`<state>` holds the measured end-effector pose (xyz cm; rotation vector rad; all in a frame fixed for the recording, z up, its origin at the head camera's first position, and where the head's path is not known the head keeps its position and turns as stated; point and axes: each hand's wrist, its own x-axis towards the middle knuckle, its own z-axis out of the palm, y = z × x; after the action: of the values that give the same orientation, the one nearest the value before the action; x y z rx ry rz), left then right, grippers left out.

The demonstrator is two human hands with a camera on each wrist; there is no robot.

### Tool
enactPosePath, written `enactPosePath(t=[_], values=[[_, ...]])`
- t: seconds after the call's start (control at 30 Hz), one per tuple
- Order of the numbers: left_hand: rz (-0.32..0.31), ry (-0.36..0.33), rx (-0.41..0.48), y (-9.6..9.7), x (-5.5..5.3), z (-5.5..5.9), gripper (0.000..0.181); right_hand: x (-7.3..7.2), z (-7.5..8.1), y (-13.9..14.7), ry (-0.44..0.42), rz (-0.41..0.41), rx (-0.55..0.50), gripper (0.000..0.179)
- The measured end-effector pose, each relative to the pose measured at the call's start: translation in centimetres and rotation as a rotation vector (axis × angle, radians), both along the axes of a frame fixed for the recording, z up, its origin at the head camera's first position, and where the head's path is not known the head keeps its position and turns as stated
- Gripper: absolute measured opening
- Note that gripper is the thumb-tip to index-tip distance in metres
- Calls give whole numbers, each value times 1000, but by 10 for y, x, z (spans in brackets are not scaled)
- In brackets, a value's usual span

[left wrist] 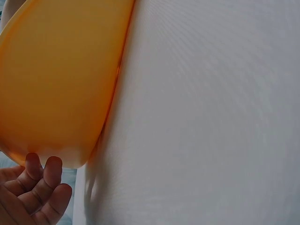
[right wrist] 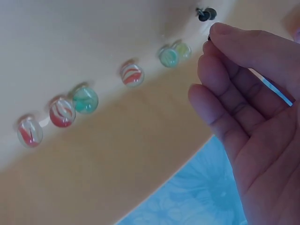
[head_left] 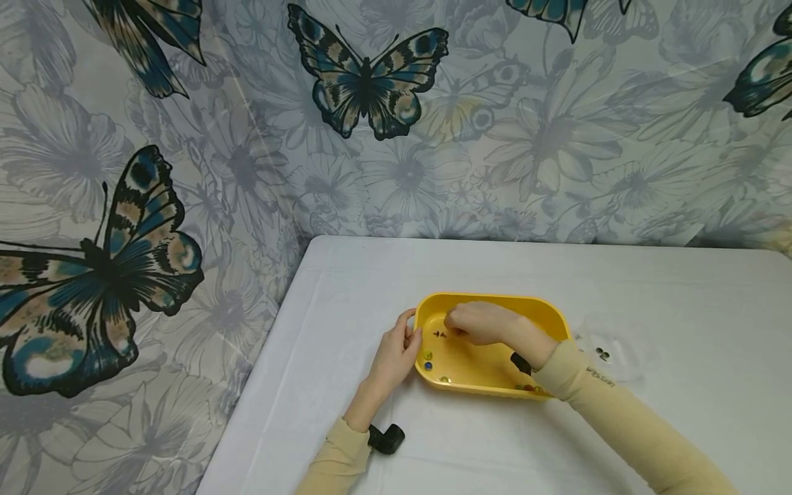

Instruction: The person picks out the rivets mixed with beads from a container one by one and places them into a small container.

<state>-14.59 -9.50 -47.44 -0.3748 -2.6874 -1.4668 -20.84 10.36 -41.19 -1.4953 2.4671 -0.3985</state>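
A tiny black piece (right wrist: 209, 38) is pinched by the right hand (head_left: 482, 324) inside the yellow rectangular plastic tray (head_left: 479, 363); its nine-o'clock end is touched by the left hand (head_left: 394, 353), fingers relaxed. Round glass marbles (head_left: 428, 366) are scattered toward eight o'clock.

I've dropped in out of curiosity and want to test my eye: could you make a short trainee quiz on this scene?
1. True or false: the left hand touches the yellow tray.
2. How many red-swirled glass marbles show in the right wrist view?
3. Where is the right hand?
A) flat on the tabletop
B) reaching into the tray
C) against the wallpaper

Key: 1 true; 2 three; 3 B
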Motion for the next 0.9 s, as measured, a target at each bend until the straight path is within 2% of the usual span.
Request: enactPosePath(t=[0.07, 0.27, 0.43, 0.67, 0.9], values=[[1, -2, 3, 0, 0, 0, 39, 2, 4, 0, -11, -34, 26, 22], [5, 4, 2, 0, 0, -1, 39, 6, 11, 5, -2, -68, 59, 21], [10, 2, 3, 1, 0, -1, 39, 8, 16, 11, -4, -70, 36, 21], [8, 2, 0, 1, 0, 0, 39, 10, 23, 20, 46, -82, 20, 32], [6, 0, 2, 1, 1, 1, 39, 12, 26, 28, 60, -106, 20, 29]])
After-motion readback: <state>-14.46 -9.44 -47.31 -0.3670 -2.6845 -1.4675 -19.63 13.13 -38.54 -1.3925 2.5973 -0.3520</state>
